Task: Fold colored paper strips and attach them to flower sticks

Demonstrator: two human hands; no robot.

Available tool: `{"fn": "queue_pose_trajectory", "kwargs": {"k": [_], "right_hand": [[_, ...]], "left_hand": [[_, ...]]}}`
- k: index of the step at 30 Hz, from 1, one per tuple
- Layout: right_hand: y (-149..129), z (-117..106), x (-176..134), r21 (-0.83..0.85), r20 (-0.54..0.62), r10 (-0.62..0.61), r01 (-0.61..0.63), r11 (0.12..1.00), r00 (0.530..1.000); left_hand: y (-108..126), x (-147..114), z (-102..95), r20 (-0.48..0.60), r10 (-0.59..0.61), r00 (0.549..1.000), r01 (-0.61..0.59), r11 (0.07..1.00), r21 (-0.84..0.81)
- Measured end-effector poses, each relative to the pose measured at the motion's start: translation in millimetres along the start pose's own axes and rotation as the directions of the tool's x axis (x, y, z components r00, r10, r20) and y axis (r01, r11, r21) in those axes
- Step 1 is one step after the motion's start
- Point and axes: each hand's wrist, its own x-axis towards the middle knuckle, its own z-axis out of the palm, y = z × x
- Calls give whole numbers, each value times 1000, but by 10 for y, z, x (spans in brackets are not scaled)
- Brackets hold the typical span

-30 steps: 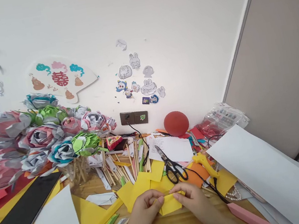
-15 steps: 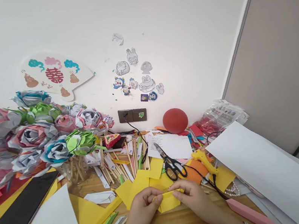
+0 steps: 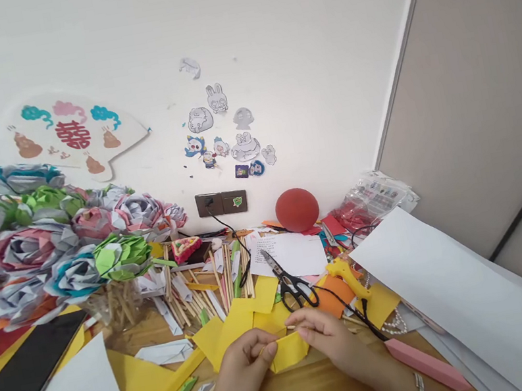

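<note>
Our left hand (image 3: pixel 249 362) and right hand (image 3: pixel 333 338) pinch yellow paper (image 3: pixel 288 352). It looks light, easily creased; we'd hold its upper corners.

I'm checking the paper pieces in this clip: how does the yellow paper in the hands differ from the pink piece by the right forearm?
The yellow paper is held between the left hand and right hand; the pink piece lies unheld.
The yellow paper looks short and broad, the pink piece long and narrow.
Both are plain, with no print visible.
</note>
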Motion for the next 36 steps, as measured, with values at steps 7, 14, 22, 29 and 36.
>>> {"fn": "queue_pose_trajectory", "kwargs": {"k": [7, 14, 22, 29, 36], "right_hand": [[10, -23, 23, 126, 10, 20, -21, 992, 1000], [-35, 52, 4, -74, -12, 11, -12, 997, 1000], [-21, 13, 57, -135, -13, 37, -38, 990, 999], [82, -93, 91, -39, 51, 66, -64, 997, 997], [65, -164, 74, 34, -20, 34, -33, 999, 999]], "left_hand": [[-1, -10, -10, -18, -35, 999, 34, 998, -48], [26, -16, 44, 55, -40, 998, 43, 997, -60], [56, -22, -69, 212, 25, 977, -28, 1000, 10], [-37, 10, -37, 219, -6, 976, 25, 996, -85], [-67, 74, -60, 203, -15, 979, 73, 956, -285]]}}
